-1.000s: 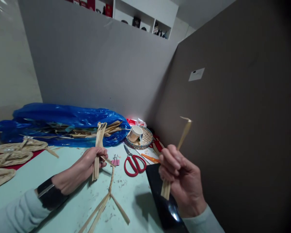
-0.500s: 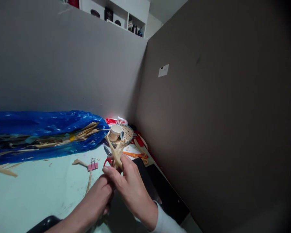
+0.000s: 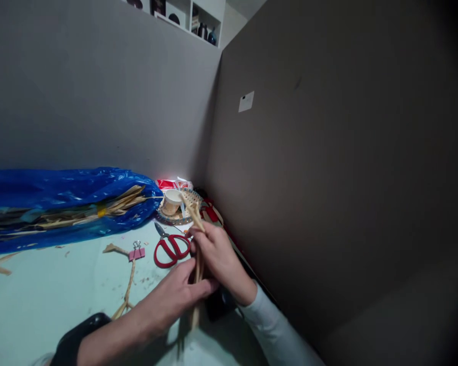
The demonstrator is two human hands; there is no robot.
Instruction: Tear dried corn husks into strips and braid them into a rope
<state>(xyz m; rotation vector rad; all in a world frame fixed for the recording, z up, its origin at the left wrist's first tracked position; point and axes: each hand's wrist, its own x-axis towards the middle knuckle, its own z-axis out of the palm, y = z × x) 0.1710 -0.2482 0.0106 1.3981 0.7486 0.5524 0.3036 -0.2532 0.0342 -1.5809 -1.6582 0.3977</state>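
Both my hands meet over a bundle of tan straw strips (image 3: 197,264) that stands nearly upright near the table's right side. My left hand (image 3: 175,297) is closed round the lower part of the bundle. My right hand (image 3: 213,256) is closed round it higher up, with the strip tips (image 3: 194,209) sticking out above the fingers. A dark wrist band sits on my left forearm (image 3: 80,338).
Red-handled scissors (image 3: 170,249) lie just left of my hands. A pink binder clip (image 3: 136,252) rests on a loose strip (image 3: 127,290). A blue plastic bag (image 3: 61,201) of strips lies at the back left, a paper cup (image 3: 171,202) on a woven tray behind. Grey partitions close the back and right.
The hands have come together on one bundle; a second ago each held its own strips apart. The view has swung right, and the scissors now show left of the hands.
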